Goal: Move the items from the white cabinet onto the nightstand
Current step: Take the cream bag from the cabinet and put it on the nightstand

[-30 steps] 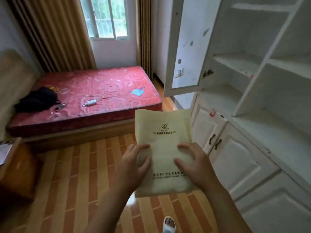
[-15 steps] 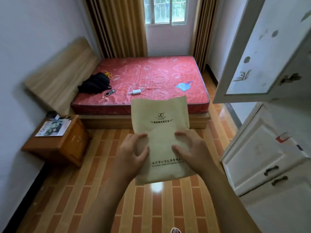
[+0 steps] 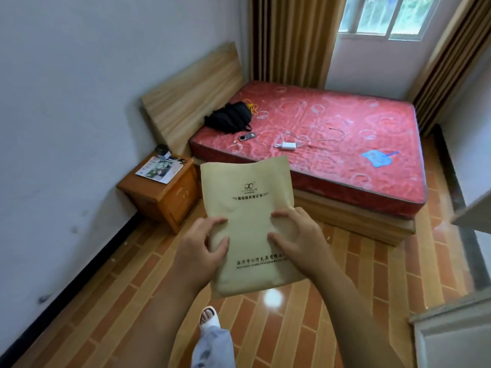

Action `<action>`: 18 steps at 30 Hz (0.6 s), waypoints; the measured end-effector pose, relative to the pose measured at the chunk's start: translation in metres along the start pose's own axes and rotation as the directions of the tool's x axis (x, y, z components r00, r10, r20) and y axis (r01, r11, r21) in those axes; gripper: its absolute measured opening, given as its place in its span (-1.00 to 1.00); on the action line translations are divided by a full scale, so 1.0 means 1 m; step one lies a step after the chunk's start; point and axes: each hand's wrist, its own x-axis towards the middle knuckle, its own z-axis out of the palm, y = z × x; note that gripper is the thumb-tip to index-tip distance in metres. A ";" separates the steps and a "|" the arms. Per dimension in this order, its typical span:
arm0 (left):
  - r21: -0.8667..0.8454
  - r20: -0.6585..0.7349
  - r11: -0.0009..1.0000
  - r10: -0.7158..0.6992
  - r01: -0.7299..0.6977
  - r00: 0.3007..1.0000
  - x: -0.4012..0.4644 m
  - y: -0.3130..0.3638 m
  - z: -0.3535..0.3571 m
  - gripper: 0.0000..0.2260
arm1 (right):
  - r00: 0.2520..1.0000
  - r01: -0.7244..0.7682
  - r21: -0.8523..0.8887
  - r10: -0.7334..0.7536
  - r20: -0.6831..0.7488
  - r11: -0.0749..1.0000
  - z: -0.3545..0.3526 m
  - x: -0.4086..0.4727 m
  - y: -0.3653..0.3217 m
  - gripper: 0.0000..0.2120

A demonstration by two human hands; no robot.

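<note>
Against the left wall stands the nightstand [image 3: 159,193], just beside the head of the bed [image 3: 332,144]. Its top already carries a printed sheet [image 3: 159,170] and a small dark object [image 3: 162,152] at the back corner, so the free room looks to be toward the front edge. The notebook [image 3: 248,221], a thin tan one with a soft cover, is in the air over the floor [image 3: 106,301], well apart from the nightstand, and is the item on its way there. The left hand [image 3: 202,251] grips its left edge, thumb curled over the cover and fingers underneath. The right hand [image 3: 297,239] holds the right side, fingers bent and pressing on the cover. Two hands probably suit it because the cover bows and the upper corners curl. At the far right a corner of the white cabinet [image 3: 451,338] shows, with its door [image 3: 475,211] swung open.
</note>
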 end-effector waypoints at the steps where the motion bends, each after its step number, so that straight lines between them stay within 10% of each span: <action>1: -0.005 -0.014 1.000 -0.010 0.010 1.000 0.008 -0.009 -0.004 -0.63 | 1.000 0.008 0.002 -0.008 0.021 1.000 0.008 0.013 -0.001 -0.64; 18: -0.107 -0.161 0.991 -0.099 0.082 0.982 0.222 -0.178 -0.119 -0.67 | 0.988 0.041 -0.019 -0.038 0.147 0.999 0.161 0.288 -0.071 -0.64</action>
